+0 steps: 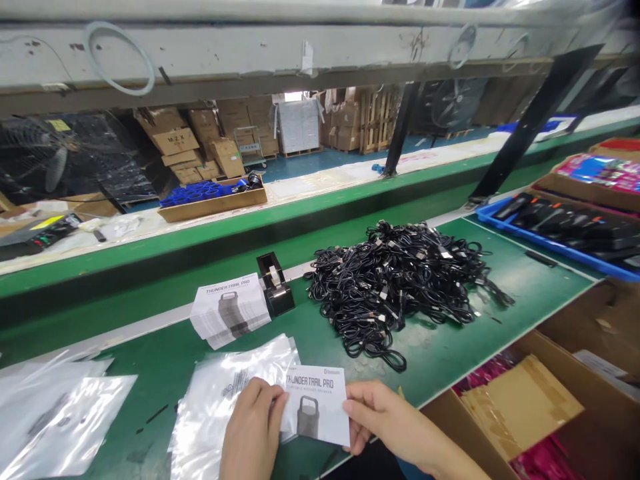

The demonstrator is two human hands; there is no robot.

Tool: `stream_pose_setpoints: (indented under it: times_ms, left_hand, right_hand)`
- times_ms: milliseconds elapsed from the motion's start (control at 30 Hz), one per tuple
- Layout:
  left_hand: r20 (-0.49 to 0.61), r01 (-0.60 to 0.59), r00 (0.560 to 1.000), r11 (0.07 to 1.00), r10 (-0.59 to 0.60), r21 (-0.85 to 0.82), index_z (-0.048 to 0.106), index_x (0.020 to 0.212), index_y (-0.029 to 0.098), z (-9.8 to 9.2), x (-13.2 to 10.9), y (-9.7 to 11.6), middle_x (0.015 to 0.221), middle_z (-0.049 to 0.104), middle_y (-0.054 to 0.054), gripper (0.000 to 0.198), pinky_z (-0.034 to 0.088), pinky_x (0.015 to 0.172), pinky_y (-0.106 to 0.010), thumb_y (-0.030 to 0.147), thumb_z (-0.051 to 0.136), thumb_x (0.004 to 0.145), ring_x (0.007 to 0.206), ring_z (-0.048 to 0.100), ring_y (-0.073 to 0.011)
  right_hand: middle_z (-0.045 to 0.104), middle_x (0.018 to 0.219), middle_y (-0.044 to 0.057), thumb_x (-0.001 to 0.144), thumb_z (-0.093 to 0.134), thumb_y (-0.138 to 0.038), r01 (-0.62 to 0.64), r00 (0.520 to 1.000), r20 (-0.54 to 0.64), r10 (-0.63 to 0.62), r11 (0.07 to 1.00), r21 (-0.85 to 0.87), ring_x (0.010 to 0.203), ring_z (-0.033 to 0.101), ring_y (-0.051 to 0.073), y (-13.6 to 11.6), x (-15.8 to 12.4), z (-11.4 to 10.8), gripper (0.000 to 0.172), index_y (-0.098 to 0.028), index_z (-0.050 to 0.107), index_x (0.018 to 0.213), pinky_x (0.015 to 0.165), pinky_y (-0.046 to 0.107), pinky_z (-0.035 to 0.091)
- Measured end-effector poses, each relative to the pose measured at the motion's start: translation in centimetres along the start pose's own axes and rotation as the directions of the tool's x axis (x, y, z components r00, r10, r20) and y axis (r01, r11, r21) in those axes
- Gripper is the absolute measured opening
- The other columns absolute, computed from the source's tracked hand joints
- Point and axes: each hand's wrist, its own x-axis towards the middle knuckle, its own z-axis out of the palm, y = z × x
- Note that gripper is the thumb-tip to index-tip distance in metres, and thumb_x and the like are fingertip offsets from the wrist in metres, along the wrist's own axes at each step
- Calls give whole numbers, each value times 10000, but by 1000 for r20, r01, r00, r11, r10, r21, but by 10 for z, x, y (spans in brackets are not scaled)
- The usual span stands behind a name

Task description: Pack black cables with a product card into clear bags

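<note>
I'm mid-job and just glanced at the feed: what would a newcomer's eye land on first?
First, the big tangled pile of black cables in the middle of the green bench. Next, the white leaflet picturing a speaker, held at the near edge between the left hand and the right hand, over clear plastic bags. A stack of like leaflets lies beside a black tape dispenser behind.

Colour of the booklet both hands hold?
White paper booklet with black lettering and a grey product picture; head view.

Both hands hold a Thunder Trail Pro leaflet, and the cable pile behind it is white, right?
No, the cable pile is black, not white; the head view shows it. The left hand and right hand do hold the leaflet.
</note>
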Motion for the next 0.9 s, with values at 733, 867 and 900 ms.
stream_pose_setpoints:
  times_ms: [733,867,900]
  left_hand:
    - [-5,6,1000,998,-7,-58,551,723,241,-9,7,-10,734,539,-5,264,419,667,-319,425,386,815,702,546,-190]
    - [19,-44,999,999,43,28,565,698,249,-4,8,-7,730,567,-13,242,411,678,-339,399,410,805,736,551,-214]
    - [12,-48,999,998,48,33,565,694,251,-4,9,-6,727,573,-12,237,415,676,-336,394,412,805,730,555,-212]
  right_hand:
    - [594,864,92,773,548,-335,-313,696,-465,-547,352,-882,807,553,255,-33,-5,-24,161,-191,598,826,609,313,411]
    - [592,751,65,760,546,-235,-349,751,-488,-446,360,-865,694,564,232,-20,-30,-62,54,-189,559,737,581,308,404]
    - [591,701,38,772,527,-235,-273,796,-450,-404,423,-864,645,560,203,-18,-31,-61,73,-197,550,715,578,293,401]
